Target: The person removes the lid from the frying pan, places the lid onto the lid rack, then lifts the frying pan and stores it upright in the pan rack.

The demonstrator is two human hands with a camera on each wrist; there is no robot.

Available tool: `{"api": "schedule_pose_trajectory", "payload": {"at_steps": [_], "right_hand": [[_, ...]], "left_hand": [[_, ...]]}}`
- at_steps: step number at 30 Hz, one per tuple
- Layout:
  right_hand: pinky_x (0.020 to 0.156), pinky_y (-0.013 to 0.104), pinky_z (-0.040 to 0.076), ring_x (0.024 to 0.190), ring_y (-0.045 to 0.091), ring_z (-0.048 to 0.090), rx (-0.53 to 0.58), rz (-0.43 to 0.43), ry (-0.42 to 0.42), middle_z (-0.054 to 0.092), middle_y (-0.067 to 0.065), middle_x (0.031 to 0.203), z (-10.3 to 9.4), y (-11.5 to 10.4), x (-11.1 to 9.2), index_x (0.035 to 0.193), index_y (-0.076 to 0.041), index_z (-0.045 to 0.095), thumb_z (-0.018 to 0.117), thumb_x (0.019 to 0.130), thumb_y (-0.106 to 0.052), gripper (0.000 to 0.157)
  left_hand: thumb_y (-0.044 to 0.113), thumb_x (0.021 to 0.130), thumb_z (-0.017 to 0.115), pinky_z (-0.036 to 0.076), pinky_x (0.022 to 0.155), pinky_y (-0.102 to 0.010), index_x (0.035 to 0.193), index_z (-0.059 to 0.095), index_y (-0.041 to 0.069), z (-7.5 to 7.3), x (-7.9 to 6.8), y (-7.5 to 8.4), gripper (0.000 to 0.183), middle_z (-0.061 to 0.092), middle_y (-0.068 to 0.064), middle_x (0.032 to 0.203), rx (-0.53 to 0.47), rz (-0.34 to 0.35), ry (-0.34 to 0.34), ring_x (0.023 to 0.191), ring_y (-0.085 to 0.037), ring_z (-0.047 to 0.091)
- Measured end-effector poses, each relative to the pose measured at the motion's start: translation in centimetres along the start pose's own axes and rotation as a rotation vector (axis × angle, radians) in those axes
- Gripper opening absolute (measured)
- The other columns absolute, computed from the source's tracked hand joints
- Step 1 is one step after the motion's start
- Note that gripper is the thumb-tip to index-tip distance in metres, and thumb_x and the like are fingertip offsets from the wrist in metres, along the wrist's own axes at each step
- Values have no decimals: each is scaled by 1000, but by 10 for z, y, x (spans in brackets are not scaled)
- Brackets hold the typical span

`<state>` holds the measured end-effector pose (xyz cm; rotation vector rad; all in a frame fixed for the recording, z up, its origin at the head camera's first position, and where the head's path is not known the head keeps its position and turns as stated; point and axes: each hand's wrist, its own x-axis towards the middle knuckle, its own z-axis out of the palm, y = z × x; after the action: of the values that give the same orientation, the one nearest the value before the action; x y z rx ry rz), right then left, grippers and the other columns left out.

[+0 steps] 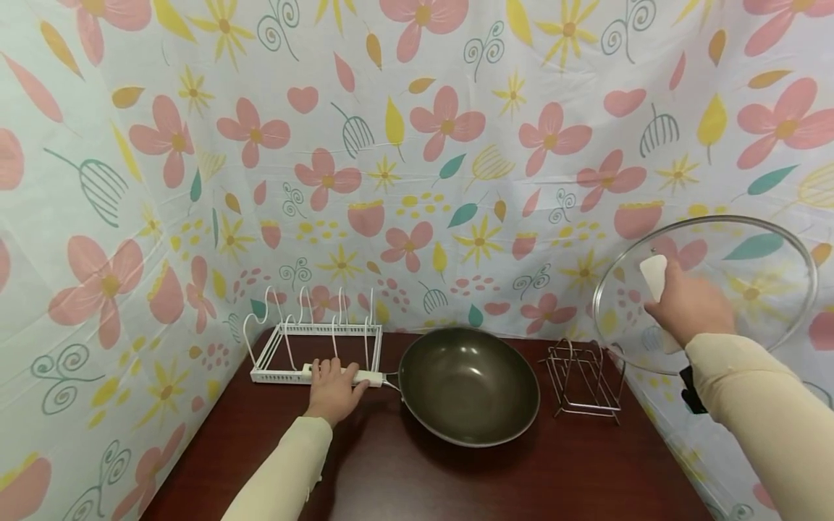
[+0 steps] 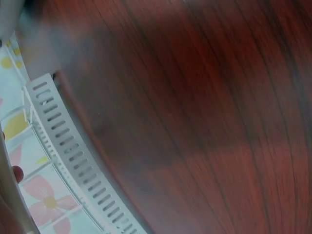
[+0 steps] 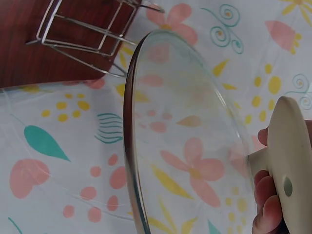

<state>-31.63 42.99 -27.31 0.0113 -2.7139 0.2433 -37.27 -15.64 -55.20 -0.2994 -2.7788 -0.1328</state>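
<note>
A dark wok [image 1: 469, 387] stands on the table, its cream handle [image 1: 369, 378] pointing left. My left hand [image 1: 334, 394] grips that handle from above, just in front of the white rack's front rail. In the left wrist view a fingertip [image 2: 18, 174] shows past the handle's edge. Off to the right, my right hand [image 1: 697, 304] holds a round glass lid [image 1: 769, 275] up in the air by its cream knob [image 1: 654, 275]. The lid is tilted on edge, its metal rim [image 3: 130, 122] facing away from the palm in the right wrist view.
Behind the left hand is a white wire rack [image 1: 267, 377] with upright loops. A small chrome wire rack [image 1: 586, 411] stands right of the wok, close to the raised lid. Flower-printed cloth [image 1: 404, 87] borders the dark red table [image 1: 417, 485] at the back and sides.
</note>
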Motion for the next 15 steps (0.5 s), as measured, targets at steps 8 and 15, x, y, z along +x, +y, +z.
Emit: {"api": "schedule_pose_trajectory", "payload": {"at_steps": [8, 15], "right_hand": [[41, 55, 40, 54, 47, 55, -26, 12, 0, 57, 34, 71, 23, 20, -5, 144, 12, 23, 71, 83, -15, 83], [38, 51, 38, 53, 44, 55, -10, 40, -35, 57, 31, 71, 38, 31, -13, 157, 4, 6, 69, 86, -16, 97]], "left_hand": [[55, 101, 52, 22, 113, -65, 126, 60, 21, -1, -5, -11, 44, 52, -17, 114, -6, 29, 66, 119, -41, 45], [56, 101, 51, 21, 114, -64, 128, 60, 22, 0, -4, -12, 44, 51, -16, 115, 0, 19, 66, 119, -40, 45]]}}
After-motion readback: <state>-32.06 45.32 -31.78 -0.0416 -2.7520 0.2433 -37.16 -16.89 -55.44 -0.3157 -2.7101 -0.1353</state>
